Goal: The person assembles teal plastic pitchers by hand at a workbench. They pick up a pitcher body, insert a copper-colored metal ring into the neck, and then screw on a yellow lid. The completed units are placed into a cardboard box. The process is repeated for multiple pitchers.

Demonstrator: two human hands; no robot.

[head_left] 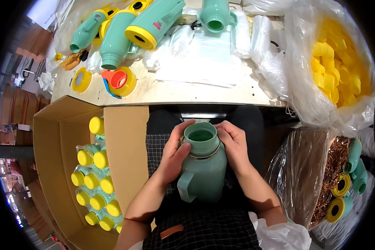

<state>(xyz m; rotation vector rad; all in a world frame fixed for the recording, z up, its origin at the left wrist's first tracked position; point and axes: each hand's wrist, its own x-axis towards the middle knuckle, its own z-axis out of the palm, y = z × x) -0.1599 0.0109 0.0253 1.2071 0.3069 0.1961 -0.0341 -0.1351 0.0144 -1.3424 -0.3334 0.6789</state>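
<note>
A green plastic thermos jug body (206,179) stands tilted in my lap, its open mouth facing up and its handle toward the lower left. My left hand (174,153) wraps the left side of its neck, thumb near the rim. My right hand (235,145) grips the opposite side, fingers curled against the neck. Between the hands, a thin copper-coloured ring (206,156) circles the base of the neck. Part of it is hidden by my fingers. No lid sits on the jug.
At left, an open cardboard box (68,114) holds several yellow-capped jugs. The worktable (154,93) carries green jug bodies (116,37), plastic bags and tape rolls (82,80). Yellow caps (333,62) fill a clear bag at right, above copper-coloured rings (331,179).
</note>
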